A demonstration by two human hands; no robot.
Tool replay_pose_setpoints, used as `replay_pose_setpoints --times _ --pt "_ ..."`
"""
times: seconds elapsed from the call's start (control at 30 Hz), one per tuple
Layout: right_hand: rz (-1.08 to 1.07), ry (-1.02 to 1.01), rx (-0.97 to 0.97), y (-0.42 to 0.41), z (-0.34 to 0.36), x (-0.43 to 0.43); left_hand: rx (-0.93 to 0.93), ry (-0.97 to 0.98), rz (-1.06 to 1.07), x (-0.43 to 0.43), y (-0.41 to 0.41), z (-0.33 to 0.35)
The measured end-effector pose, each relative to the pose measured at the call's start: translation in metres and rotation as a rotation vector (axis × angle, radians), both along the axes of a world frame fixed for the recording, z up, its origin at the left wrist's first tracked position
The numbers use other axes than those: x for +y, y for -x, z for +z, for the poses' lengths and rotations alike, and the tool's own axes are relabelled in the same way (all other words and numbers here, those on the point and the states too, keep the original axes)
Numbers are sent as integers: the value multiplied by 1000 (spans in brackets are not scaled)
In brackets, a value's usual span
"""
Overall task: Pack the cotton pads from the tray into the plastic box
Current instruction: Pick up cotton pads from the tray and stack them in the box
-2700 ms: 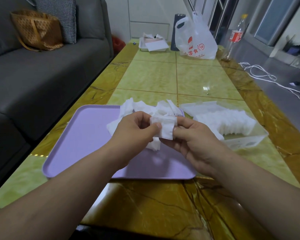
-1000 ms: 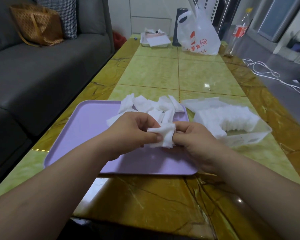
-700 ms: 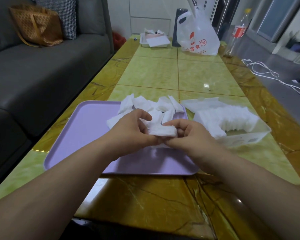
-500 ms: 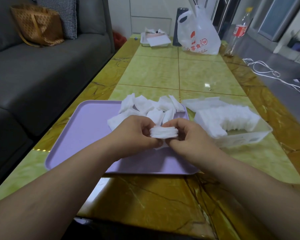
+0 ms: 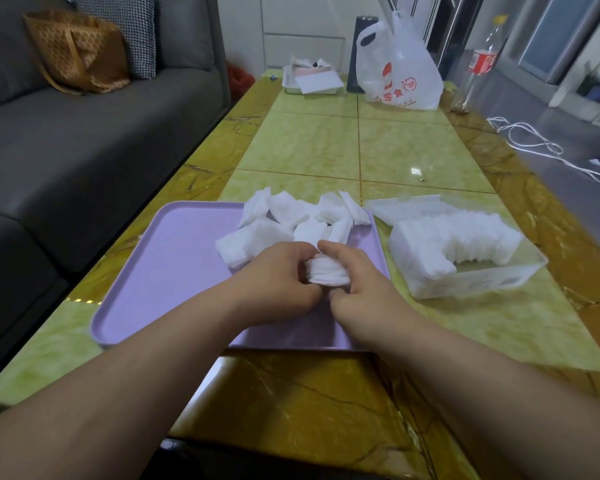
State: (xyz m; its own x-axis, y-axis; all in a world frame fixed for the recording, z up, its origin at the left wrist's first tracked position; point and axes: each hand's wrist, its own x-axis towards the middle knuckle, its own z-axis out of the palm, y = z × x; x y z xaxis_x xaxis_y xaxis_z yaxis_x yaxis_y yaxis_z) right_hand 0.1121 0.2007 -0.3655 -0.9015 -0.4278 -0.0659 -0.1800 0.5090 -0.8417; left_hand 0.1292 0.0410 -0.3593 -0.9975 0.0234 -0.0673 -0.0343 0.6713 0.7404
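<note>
Grey sofa (image 5: 84, 140) runs along the table's left edge, with a tan handbag (image 5: 77, 53) and a checked pillow (image 5: 125, 29) on it. Green-and-brown table (image 5: 326, 147): the far end carries a white shopping bag (image 5: 399, 74), a dark cylinder (image 5: 361, 46) and a small white tray (image 5: 309, 83). Bottle (image 5: 478, 64) at the far right corner. White cable (image 5: 534, 147) on the floor off the right edge.

Open tabletop between the far clutter and the work area. Purple tray (image 5: 174, 271) sits toward the near left, bare floor showing on its left half. Clear plastic box (image 5: 482, 282) just beside the tray's right rim, lid open on the far side, a row of pads standing inside.

Loose pads (image 5: 291, 216) heaped at the tray's far right corner. Left hand (image 5: 278, 282) and right hand (image 5: 361, 292) are over the tray's right half, fingers curled and clamped on a small stack of pads (image 5: 326, 271) between them. Can't tell if the stack touches the tray.
</note>
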Motion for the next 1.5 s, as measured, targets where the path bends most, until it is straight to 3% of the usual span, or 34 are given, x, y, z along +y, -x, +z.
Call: replay_pose_setpoints --times 0.13,0.27,0.47,0.6,0.7,0.87,0.97,1.07,1.13,1.27,1.5 --pt "-87 -21 106 5 1 6 46 -1 58 0 2 2" --pt "-229 30 113 9 6 10 271 220 117 1 12 0" --pt "-456 164 134 15 8 11 163 620 -88 24 18 -2" --pt "-476 175 107 16 9 11 33 683 -121 35 22 -16" --pt "-487 190 95 15 9 9 71 574 -75 28 24 -16" --pt "-484 209 71 20 10 15 506 184 214 15 13 9" --pt "-447 246 1 24 8 18 379 -104 310 11 1 25" --pt "-439 340 -97 25 9 19 131 -591 212 7 -6 30" --pt "-401 381 -163 27 9 19 36 -739 135 8 -7 30" --pt "-258 441 -265 29 7 18 39 -683 144 10 -5 25" --pt "-175 478 -236 29 6 18 117 -470 188 6 0 11"
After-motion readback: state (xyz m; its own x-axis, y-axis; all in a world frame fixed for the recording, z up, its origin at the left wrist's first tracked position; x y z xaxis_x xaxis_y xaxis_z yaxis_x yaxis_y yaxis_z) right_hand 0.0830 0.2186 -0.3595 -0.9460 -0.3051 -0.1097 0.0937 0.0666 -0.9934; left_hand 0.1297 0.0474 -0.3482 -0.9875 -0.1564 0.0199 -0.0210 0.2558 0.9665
